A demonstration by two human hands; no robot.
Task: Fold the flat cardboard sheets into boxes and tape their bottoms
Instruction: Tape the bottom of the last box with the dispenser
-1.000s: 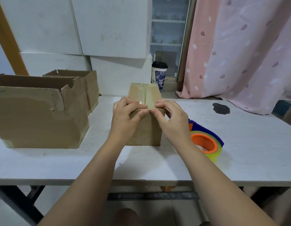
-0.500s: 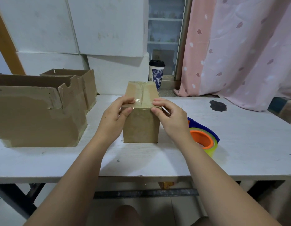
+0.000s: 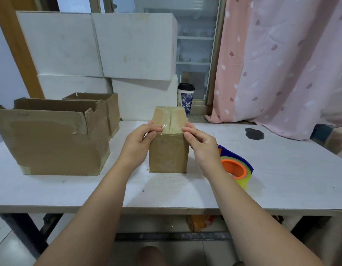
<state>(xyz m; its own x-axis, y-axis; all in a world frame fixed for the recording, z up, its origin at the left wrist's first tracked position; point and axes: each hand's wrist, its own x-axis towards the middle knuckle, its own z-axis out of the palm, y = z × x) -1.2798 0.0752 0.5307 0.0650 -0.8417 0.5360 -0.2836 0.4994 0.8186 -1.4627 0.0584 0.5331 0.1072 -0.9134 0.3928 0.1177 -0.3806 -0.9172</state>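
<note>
A small cardboard box (image 3: 167,154) stands mid-table (image 3: 285,175), its taped flaps facing up. The left hand (image 3: 140,140) and right hand (image 3: 201,144) each pinch its near top edge, fingers curled over the tape. A tape roll (image 3: 235,169) lies just right.

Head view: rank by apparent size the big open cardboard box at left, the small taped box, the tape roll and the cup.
1. Large open brown cardboard box.
2. Small taped brown cardboard box.
3. Orange-cored clear tape roll and black-lidded paper cup: unranked; the cup stands farther back.
</note>
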